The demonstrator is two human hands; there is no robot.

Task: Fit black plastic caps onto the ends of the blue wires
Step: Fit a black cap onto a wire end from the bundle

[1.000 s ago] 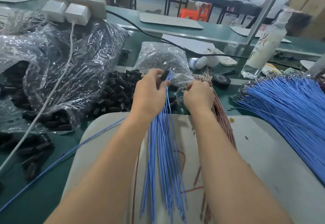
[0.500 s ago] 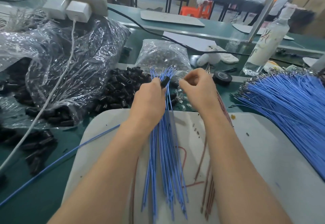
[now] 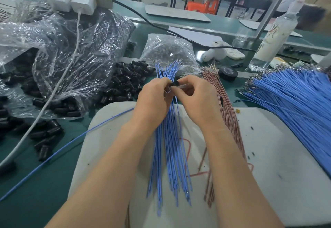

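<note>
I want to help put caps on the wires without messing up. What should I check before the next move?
1. The left hand grips the bundle of thin blue wires: ok.
2. The right hand pinches a small black plastic cap: ok.
3. The cap is lined up on one wire end: cannot tell, the fingers hide it.
4. Bare wire ends stick out past the hands: ok.
5. A pile of loose black plastic caps lies close beside the left hand: ok.
</note>
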